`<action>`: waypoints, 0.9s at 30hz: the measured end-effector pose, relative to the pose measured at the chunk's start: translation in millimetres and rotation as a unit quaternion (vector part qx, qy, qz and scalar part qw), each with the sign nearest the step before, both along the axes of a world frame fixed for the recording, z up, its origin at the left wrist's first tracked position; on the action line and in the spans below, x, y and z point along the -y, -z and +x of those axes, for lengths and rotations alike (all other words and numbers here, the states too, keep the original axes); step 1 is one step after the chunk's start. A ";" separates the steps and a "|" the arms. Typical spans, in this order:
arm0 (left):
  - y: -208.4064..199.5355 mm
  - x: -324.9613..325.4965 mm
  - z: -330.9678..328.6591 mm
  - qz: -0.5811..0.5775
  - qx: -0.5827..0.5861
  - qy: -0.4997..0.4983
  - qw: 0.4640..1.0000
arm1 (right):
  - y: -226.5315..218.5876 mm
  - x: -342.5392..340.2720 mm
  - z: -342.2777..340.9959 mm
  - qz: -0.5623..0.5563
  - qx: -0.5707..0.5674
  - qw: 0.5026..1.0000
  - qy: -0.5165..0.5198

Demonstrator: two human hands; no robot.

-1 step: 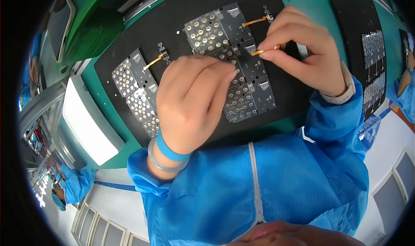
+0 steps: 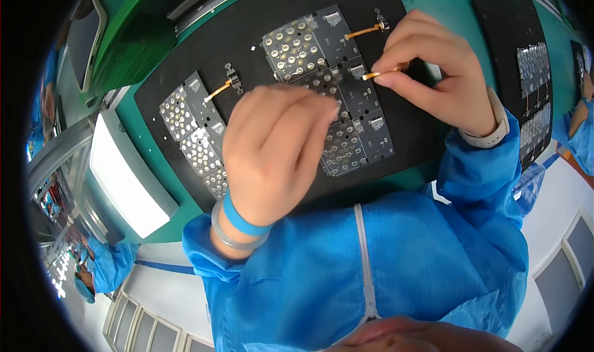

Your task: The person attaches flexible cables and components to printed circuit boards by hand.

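In the middle of a black mat lies a panel of dark circuit boards [image 2: 361, 95] with rows of round silvery contacts and small white connectors. My right hand [image 2: 433, 67] pinches an orange flex cable [image 2: 371, 76] between thumb and forefinger. The cable's pale end is at the right side of the middle board; I cannot tell whether it touches the connector there. My left hand [image 2: 272, 144] is closed in a pinch over the panel's left part, hiding some contacts. What its fingertips hold, if anything, cannot be made out.
Left on the black mat [image 2: 266, 194] is another board panel [image 2: 197, 107] with an orange flex cable [image 2: 218, 91]. A further cable [image 2: 364, 31] extends from the top board. More boards [image 2: 533, 73] lie on a second mat at right. A white panel [image 2: 130, 172] stands at left.
My right hand has shifted very slightly to the right with the flex cable. Both board panels sit a touch differently in the picture. My left hand stays nearly in place.
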State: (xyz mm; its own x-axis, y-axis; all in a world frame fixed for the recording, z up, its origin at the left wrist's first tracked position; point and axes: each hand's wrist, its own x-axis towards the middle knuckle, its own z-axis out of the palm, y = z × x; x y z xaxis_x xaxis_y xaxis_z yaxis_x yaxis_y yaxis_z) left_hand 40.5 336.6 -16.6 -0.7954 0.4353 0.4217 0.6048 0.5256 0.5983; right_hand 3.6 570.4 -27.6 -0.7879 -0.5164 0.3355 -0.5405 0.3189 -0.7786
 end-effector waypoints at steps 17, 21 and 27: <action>-8.6 -14.3 16.2 -0.257 0.013 0.033 0.966 | 11.9 -7.7 -0.4 0.073 -0.001 0.995 -0.063; -7.8 -16.1 16.1 -0.261 0.010 0.030 0.965 | 12.9 -8.8 -0.5 0.077 -0.002 0.995 -0.060; -6.0 -16.3 16.6 -0.279 0.005 0.032 0.960 | 13.7 -8.6 -0.2 0.076 -0.005 0.995 -0.058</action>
